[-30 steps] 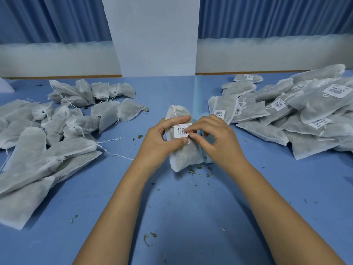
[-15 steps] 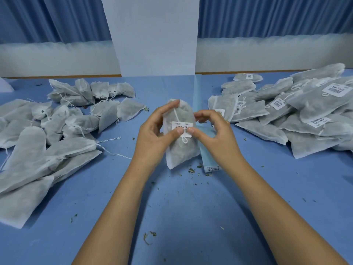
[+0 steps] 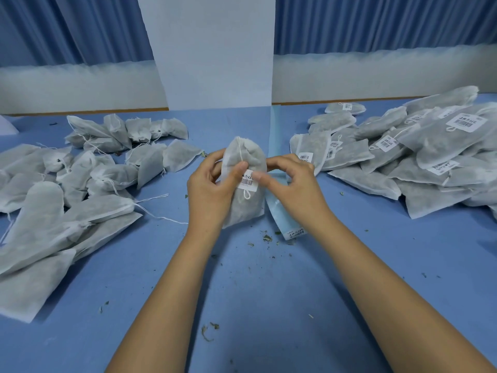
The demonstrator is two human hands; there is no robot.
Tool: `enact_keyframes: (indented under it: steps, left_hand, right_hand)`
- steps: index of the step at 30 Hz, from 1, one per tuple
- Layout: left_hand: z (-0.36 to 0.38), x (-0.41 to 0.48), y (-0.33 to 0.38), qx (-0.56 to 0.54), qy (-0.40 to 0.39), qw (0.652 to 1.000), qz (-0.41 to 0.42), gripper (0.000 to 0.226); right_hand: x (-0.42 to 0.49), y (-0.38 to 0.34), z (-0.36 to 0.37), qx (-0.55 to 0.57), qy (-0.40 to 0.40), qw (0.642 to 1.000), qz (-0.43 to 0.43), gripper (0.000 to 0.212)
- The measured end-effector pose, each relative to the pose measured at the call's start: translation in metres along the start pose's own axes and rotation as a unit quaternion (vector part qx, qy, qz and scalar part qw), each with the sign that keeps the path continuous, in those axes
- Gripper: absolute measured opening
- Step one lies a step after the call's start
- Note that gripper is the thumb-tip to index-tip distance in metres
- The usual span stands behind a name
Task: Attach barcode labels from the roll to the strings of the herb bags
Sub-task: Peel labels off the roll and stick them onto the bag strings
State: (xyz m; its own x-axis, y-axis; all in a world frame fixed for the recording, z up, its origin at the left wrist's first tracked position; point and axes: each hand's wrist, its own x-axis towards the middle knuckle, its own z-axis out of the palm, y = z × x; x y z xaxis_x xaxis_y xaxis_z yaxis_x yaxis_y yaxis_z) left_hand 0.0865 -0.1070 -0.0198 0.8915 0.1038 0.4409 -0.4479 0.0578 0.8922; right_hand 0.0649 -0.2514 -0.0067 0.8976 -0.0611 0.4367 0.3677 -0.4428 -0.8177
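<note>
lifted since a second ago, the herb bag [image 3: 250, 154] stands gripped by the left hand [image 3: 209, 192], its thumb pressing the barcode label [image 3: 248, 184] over the string [image 3: 240, 153]. the right hand [image 3: 293, 184] pinches the label's other edge; the seal looks nearly made, so next comes a firm squeeze.

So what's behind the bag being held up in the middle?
A pale blue label strip lies on the table behind the bag. Its far stretch and near end show; the bag and the right hand cover its middle.
</note>
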Motion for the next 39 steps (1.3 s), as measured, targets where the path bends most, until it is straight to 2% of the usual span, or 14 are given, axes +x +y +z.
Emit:
enact_keyframes:
  steps: [6,11,17,20,22,24,28,30,32,33,34,36,37,39]
  left_hand:
    - [0.011,0.022,0.016,0.037,-0.036,0.998,0.022,0.023]
    - [0.027,0.053,0.035,0.114,-0.118,0.985,-0.053,0.016]
    - [0.065,0.069,0.061,0.151,-0.116,0.981,-0.023,0.018]
    - [0.085,0.066,0.066,0.137,-0.153,0.978,-0.042,0.017]
    - [0.093,0.061,0.062,0.120,-0.154,0.978,-0.070,0.017]
    - [0.095,0.056,0.055,0.135,-0.160,0.973,-0.092,0.017]
    - [0.094,0.047,0.040,0.176,-0.157,0.967,-0.092,0.019]
    - [0.088,0.046,0.030,0.229,-0.119,0.963,-0.071,0.019]
    - [0.072,0.043,0.015,0.341,-0.050,0.937,-0.058,0.026]
    - [0.059,0.041,0.007,0.426,-0.015,0.902,-0.061,0.033]
    - [0.043,0.038,-0.002,0.524,0.011,0.848,-0.079,0.040]
    - [0.011,0.028,-0.020,0.660,0.031,0.733,-0.160,0.051]
    - [-0.005,0.023,-0.026,0.679,0.040,0.700,-0.215,0.056]
    - [-0.031,0.015,-0.036,0.651,0.066,0.689,-0.312,0.059]
  right_hand:
    - [0.020,-0.009,-0.013,0.020,0.049,0.999,-0.013,0.003]
    - [0.045,-0.019,-0.031,0.111,0.167,0.980,0.016,0.017]
    - [0.048,-0.020,-0.056,0.149,0.104,0.982,0.045,0.017]
    - [0.043,-0.009,-0.075,0.198,0.141,0.964,0.109,0.008]
    - [0.040,0.006,-0.089,0.212,0.171,0.940,0.203,0.015]
    - [0.038,0.020,-0.104,0.288,0.182,0.895,0.288,0.014]
    - [0.038,0.046,-0.131,0.491,0.265,0.767,0.316,0.028]
    - [0.034,0.055,-0.133,0.525,0.270,0.736,0.332,0.029]
    - [0.030,0.058,-0.127,0.526,0.279,0.728,0.340,0.018]
    - [0.027,0.060,-0.123,0.523,0.283,0.728,0.342,0.008]
    - [0.024,0.059,-0.118,0.521,0.280,0.730,0.343,0.002]
    - [0.019,0.058,-0.109,0.504,0.251,0.749,0.350,0.014]
    - [0.016,0.057,-0.103,0.489,0.235,0.763,0.350,0.017]
    - [0.015,0.054,-0.090,0.461,0.209,0.792,0.341,0.020]
